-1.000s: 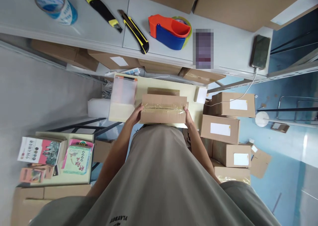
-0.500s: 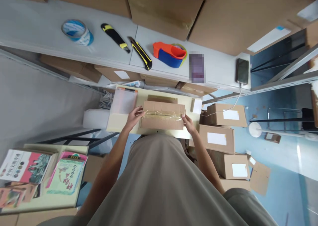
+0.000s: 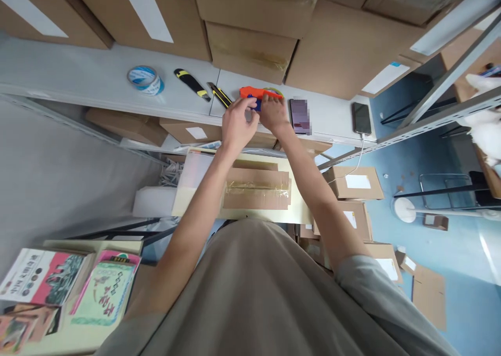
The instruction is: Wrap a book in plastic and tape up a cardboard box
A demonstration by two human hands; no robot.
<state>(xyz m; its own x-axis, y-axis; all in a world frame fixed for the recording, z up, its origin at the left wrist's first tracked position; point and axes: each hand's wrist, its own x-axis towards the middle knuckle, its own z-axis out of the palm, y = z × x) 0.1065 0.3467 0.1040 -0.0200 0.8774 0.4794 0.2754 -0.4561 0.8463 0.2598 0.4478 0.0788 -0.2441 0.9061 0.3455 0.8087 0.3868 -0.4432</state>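
A red and blue tape dispenser (image 3: 247, 92) with a yellowish roll lies on the grey shelf, partly covered by my hands. My right hand (image 3: 274, 113) is closed over its right part, fingers curled on top. Beside its left end is my left hand (image 3: 238, 125), with thumb and forefinger curved and a gap between them; whether it touches the dispenser I cannot tell. Below my forearms, a flat cardboard carton (image 3: 256, 199) with clear tape along its middle rests on the pale yellow table (image 3: 301, 210). A black and yellow utility knife (image 3: 221, 96) lies just left of the dispenser.
On the shelf are a blue and white tape roll (image 3: 145, 80), a second knife (image 3: 191, 84), a phone (image 3: 300, 117) and a dark phone on a cable (image 3: 360, 118). Large cartons (image 3: 250, 45) line its back. Labelled boxes (image 3: 354, 182) stack at right; books (image 3: 43, 275) lie lower left.
Both hands have let go of the carton's ends and reached up to the shelf. My right hand has taken hold of the tape dispenser. The carton stays on the table.
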